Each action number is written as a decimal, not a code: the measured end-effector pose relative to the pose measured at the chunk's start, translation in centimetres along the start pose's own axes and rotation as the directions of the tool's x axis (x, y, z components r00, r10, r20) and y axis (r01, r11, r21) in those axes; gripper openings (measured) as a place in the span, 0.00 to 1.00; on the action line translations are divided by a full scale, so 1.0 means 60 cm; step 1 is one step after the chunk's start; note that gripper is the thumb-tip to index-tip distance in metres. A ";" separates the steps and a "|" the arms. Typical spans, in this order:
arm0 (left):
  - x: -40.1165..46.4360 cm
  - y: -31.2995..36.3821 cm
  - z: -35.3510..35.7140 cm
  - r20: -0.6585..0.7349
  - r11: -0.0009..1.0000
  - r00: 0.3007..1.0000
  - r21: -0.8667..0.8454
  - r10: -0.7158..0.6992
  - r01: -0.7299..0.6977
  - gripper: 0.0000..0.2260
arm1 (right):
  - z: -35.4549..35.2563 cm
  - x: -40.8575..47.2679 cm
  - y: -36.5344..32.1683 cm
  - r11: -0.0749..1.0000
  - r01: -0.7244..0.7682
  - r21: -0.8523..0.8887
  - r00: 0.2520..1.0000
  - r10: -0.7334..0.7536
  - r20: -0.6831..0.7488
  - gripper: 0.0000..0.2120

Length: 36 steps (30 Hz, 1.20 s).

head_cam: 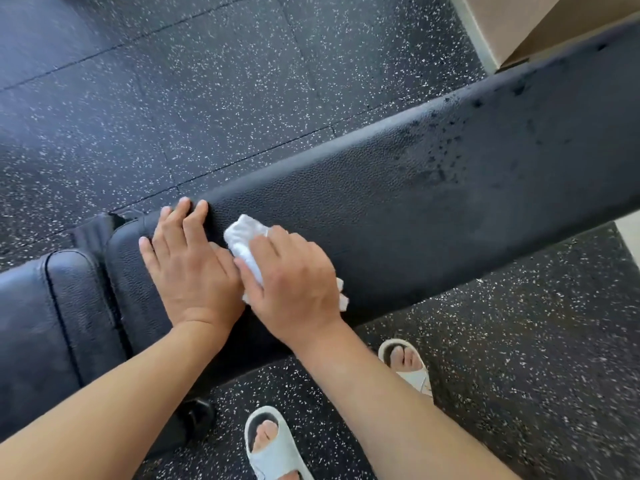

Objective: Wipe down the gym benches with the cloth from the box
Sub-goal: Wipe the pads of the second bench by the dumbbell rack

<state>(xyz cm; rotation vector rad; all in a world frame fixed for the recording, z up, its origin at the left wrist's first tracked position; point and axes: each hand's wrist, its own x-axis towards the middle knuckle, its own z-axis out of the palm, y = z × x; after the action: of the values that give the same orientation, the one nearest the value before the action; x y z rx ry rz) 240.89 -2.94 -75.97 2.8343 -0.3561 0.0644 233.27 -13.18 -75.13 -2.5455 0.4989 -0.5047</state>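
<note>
floor (207, 81): black speckled rubber | bench (415, 202): black, wet spots | my left hand (188, 268) flat on it | my right hand (294, 292) grips cloth (244, 239)

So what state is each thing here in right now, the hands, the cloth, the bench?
Left hand: open, fingers flat on the bench pad.
Right hand: gripping the cloth, pressing it on the pad.
Cloth: white, bunched up under the right hand.
Bench pad: black, dark droplets speckling its far part.
Sandals: on both feet, on the floor.

no readable text, labels or nos
</note>
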 end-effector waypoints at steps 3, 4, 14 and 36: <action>0.000 0.002 -0.002 0.001 1.000 1.000 0.000 0.002 -0.002 0.26 | -0.010 -0.001 0.014 0.999 0.007 0.042 1.000 -0.006 -0.017 0.11; -0.001 0.004 -0.002 0.005 1.000 1.000 0.004 0.008 -0.008 0.26 | -0.023 -0.001 0.033 1.000 0.012 0.019 1.000 -0.012 -0.025 0.11; 0.000 0.003 -0.004 0.028 1.000 1.000 0.007 0.005 -0.006 0.26 | -0.179 0.001 0.303 0.980 -0.122 -0.160 0.990 0.108 -0.092 0.15; 0.005 0.000 0.000 0.032 0.998 0.999 0.054 0.008 -0.009 0.27 | -0.092 0.276 0.291 0.991 0.061 -0.121 0.996 -0.052 0.072 0.12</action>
<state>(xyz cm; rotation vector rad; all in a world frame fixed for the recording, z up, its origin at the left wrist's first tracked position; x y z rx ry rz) 241.20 -3.00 -75.95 2.8906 -0.3788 0.0312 240.83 -36.68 -75.65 -2.6911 0.4464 -0.4161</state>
